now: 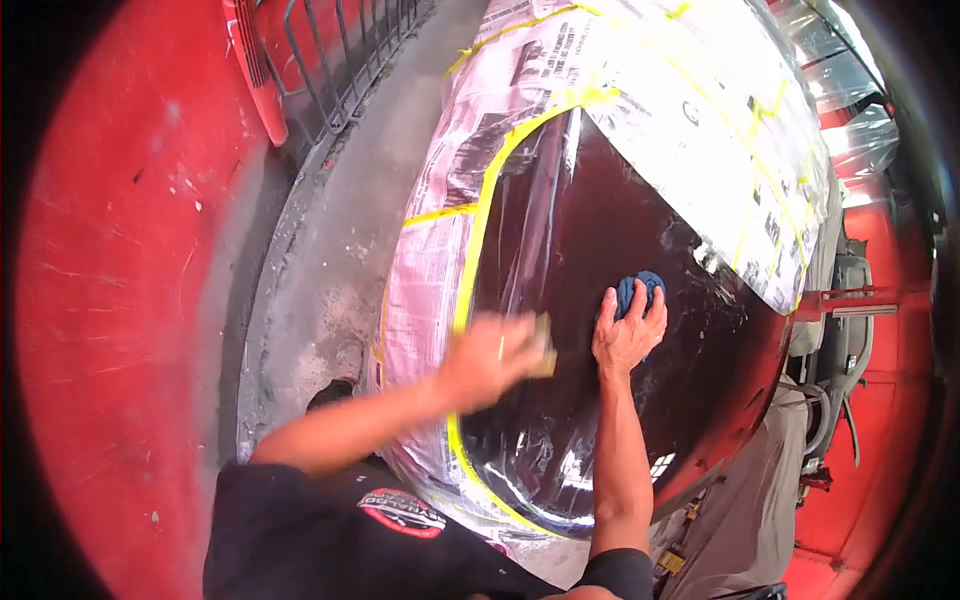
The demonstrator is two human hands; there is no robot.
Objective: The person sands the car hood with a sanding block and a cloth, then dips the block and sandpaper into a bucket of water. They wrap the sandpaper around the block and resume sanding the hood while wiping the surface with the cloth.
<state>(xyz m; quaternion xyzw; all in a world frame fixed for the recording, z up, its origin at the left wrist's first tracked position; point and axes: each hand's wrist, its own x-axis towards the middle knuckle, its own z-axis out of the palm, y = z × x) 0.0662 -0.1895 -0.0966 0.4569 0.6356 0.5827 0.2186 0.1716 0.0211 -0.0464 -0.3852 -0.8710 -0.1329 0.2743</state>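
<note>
In the head view, the left hand (478, 362), blurred, grasps a small block (543, 347) at the centre of the frame, and the block sticks out past the fingertips on their right side. The block looks yellowish and flat-sided, but its detail is too blurred to tell. The right hand (627, 338), right of centre, has its fingers bent over a bunched, dark blue cloth (640, 292), which lies under and between them on the dark, glossy panel (600, 215). Yellow tape (474, 245) and printed paper (430, 290) border this panel at the left.
</note>
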